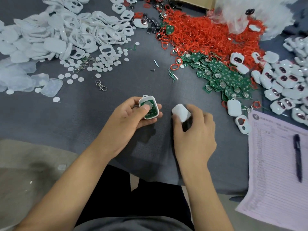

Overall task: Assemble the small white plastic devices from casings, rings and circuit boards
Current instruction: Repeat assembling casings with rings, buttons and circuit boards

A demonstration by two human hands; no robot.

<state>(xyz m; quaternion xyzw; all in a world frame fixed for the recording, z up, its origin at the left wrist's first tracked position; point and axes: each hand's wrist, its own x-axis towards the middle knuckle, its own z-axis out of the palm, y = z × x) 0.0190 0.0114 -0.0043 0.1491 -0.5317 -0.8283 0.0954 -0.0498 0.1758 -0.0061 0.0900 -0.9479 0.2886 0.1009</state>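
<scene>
Both hands grip parts over the grey table (116, 77): left hand (131, 117) curls round an open casing (148, 106), thumb pressing its green circuit board (150, 112); right hand (195, 130) pinches a white cover (181, 112). Red rings (208, 35) lie heaped beyond.

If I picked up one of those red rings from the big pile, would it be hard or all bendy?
Probably bendy: the red rings are thin loops lying squashed into uneven shapes. They look light too, heaped loosely. One might drag neighbours along, since they lie tangled.
</scene>
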